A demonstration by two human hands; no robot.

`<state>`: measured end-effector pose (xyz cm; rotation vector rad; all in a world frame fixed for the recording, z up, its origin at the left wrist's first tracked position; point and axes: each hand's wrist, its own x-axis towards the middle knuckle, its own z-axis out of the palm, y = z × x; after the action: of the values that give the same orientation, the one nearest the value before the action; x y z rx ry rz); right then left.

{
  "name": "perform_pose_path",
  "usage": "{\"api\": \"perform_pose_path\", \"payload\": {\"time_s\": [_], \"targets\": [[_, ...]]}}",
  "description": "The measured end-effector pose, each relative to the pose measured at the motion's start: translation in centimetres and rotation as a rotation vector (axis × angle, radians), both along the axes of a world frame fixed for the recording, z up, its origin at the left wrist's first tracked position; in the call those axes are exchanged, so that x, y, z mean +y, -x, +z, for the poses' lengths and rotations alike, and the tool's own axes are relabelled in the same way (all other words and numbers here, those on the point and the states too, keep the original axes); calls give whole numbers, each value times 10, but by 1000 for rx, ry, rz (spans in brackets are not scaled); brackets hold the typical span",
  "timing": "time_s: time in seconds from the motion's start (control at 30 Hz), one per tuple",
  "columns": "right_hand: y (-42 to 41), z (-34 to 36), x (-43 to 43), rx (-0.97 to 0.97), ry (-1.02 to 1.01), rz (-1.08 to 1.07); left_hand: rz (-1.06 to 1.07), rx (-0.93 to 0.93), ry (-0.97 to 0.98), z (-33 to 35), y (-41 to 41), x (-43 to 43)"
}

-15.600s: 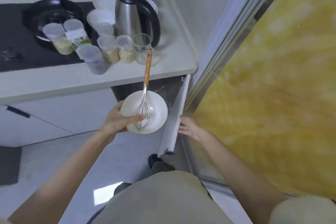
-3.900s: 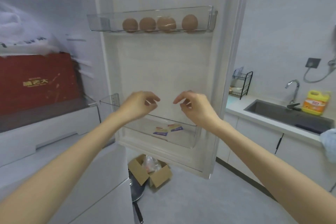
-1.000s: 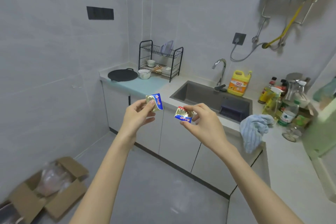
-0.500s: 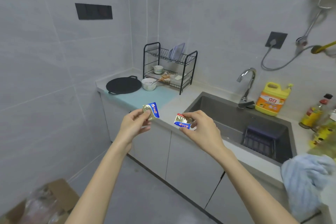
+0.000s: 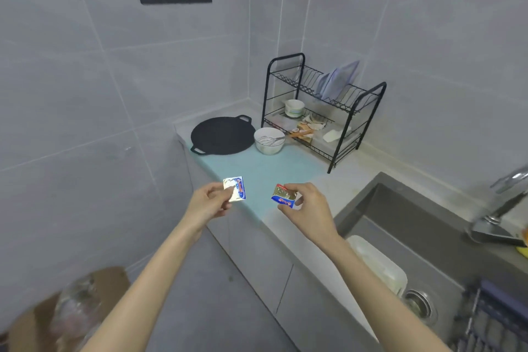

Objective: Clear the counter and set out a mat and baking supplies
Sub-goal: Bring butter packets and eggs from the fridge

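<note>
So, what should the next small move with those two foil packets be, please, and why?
Probably lay both on the blue mat: the left hand pinches one foil packet, the right hand the other packet, by its bare front edge; the bowl and black pan sit at its back.

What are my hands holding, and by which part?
Left hand pinches one foil packet by its left edge; right hand pinches a second packet by its right side.

Home kitchen, sink [image 5: 423, 226], dish rack [image 5: 323, 111]
</note>
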<state>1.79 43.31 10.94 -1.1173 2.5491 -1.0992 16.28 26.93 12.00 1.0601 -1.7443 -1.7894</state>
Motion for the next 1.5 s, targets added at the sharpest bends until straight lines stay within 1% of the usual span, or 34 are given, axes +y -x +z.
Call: {"api": "perform_pose_path", "payload": {"time_s": [0.07, 0.17, 0.4, 0.5, 0.6, 0.73, 0.83, 0.97, 1.07, 1.3, 1.5], "targets": [[25, -10, -25, -25, 6, -8, 33, -44, -30, -12, 23, -22], [57, -27, -64, -70, 33, -26, 22, -115, -53, -33, 56, -56], [130, -81, -170, -147, -40, -111, -57, -242, -80, -98, 150, -165], [160, -105, -213, -195, -58, -131, -114, -307, -39, -123, 184, -212], [183, -130, -251, -244, -107, -170, -214, -371, 20, -145, 213, -251], [199, -156, -289, -308, -133, -221, -400, -461, 186, -169, 245, -288], [205, -168, -308, -336, -152, -250, -527, -495, 284, -181, 263, -303], [214, -181, -329, -362, -183, -300, -560, -504, 360, -191, 278, -316], [213, -184, -335, -388, -192, -300, -591, -495, 413, -198, 282, -320], [208, -184, -327, -395, -155, -265, -485, -483, 439, -193, 272, -318], [195, -175, -307, -314, -140, -219, -404, -438, 395, -171, 256, -311]]}}
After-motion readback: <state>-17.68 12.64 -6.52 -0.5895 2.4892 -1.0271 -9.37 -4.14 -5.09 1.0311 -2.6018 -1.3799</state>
